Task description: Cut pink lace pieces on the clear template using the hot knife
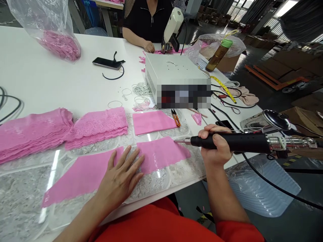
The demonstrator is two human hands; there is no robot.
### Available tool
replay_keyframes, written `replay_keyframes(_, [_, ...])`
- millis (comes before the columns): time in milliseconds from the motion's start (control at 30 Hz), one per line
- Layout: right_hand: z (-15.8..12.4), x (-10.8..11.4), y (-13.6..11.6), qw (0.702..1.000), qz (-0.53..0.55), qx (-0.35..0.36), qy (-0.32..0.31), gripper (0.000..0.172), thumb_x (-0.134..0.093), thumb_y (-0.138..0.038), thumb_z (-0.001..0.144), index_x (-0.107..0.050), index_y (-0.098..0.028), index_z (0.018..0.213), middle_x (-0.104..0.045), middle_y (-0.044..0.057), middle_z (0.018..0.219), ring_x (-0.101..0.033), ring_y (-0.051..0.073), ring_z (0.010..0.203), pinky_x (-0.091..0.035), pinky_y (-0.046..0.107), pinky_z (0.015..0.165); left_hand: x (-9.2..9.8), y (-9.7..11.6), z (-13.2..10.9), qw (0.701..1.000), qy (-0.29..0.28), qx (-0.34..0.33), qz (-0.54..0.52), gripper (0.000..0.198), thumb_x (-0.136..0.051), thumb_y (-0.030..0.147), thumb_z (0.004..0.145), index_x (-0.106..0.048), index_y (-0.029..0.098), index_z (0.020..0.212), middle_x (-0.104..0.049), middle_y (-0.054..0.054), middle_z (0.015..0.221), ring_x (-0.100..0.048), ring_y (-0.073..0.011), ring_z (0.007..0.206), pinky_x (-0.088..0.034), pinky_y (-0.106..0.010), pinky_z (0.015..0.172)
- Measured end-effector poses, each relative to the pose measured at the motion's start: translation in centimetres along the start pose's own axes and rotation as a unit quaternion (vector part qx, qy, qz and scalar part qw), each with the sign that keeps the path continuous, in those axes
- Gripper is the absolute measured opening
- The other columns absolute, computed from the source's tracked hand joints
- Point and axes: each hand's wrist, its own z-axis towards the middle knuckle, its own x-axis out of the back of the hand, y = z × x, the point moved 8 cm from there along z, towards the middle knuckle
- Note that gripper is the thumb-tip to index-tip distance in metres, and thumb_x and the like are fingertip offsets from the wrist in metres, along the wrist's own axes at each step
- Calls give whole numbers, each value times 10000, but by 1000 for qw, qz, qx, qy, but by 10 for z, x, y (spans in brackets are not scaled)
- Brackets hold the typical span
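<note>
My left hand (123, 174) lies flat with fingers spread, its fingertips across the facing ends of two pink fabric pieces. One piece (83, 173) lies to the left of that hand, the other piece (161, 154) to the right, with a scalloped lower edge. My right hand (215, 146) is wrapped around a black handheld tool with a slim metal tip (232, 143). The tip points left and meets the upper edge of the right piece; whether it presses down I cannot tell. Behind it are a folded pink fabric stack (153, 121) and orange-handled thread snips (176, 118).
Pink lace stacks (98, 126) sit at the left. A light grey box (176, 70) stands mid-table, with cables at its right. A co-worker (148, 23) sits opposite by a white machine (173, 27). A bottle (219, 55) and metal lidded pot (267, 121) stand at the right.
</note>
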Motion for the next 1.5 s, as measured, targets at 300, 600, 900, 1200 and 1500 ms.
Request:
replay_keyframes(300, [2,-3,-4,1000,-3,9,-26,83,-604,-255,665,-601,-197,724,-628,-3,754,-547,107,526,-476,312,560,2,1,2,1000,9,-21,18,419,-455,299,990,-511,184,1390,-504,-96,1461,-327,-335,1437,-147,-546,1189])
replay_keyframes(600, [-1,22,-21,1000,-20,18,6,102,-559,-227,642,-617,-178,710,-628,13,746,-541,109,511,-466,313,543,1,1,2,999,10,-23,20,414,-415,319,1004,-514,198,1387,-494,-91,1470,-317,-325,1444,-152,-547,1187])
replay_keyframes(900, [-1,15,-14,1000,-12,9,-22,72,-587,-218,658,-617,-189,716,-638,5,739,-556,111,521,-482,308,550,3,1,3,999,15,-27,15,416,-432,316,999,-533,178,1378,-507,-111,1456,-319,-328,1442,-138,-535,1194])
replay_keyframes(1200, [1,20,-21,1000,-15,15,-17,80,-570,-216,672,-612,-187,734,-624,10,761,-554,104,530,-478,304,559,6,2,5,999,28,-41,20,429,-430,317,993,-527,170,1384,-509,-115,1454,-281,-317,1461,-112,-514,1206])
replay_keyframes(1500, [0,47,-35,998,-41,37,9,106,-549,-205,646,-620,-176,720,-625,16,735,-545,106,513,-464,301,531,7,2,6,999,33,-38,12,422,-423,308,995,-527,177,1382,-520,-112,1445,-274,-299,1467,-107,-502,1212])
